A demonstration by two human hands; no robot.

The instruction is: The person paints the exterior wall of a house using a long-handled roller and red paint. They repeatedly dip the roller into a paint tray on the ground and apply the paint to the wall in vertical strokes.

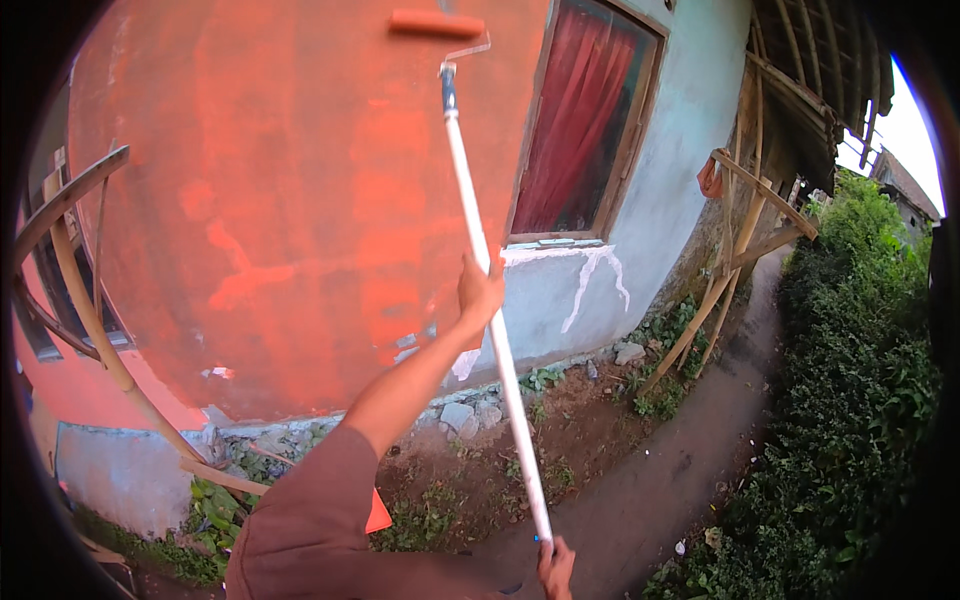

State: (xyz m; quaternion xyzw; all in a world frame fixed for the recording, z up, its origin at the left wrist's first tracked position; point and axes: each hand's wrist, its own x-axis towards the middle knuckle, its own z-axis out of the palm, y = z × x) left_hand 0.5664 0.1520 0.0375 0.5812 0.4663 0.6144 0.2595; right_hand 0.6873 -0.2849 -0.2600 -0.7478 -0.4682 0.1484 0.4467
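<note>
A paint roller on a long white pole point(497, 345) slants up from the lower edge towards the orange-painted wall point(330, 200). Its orange roller sleeve point(437, 24) is at the upper part of that wall; whether it touches the surface I cannot tell. My left hand point(482, 290) is wrapped round the middle of the pole, the arm stretched out in a brown sleeve. Lower down, my right hand point(556, 570) grips the pole's bottom end. The orange paint is uneven, with brighter patches and streaks low on the wall.
A window point(580, 120) with a red curtain sits right of the orange paint, beside bare pale-blue wall point(660, 210). Wooden poles point(90, 290) stand at left; a wooden frame point(740, 250) stands at right. Stones point(460, 417) line the wall's foot, near a path point(660, 500) and bushes point(850, 380).
</note>
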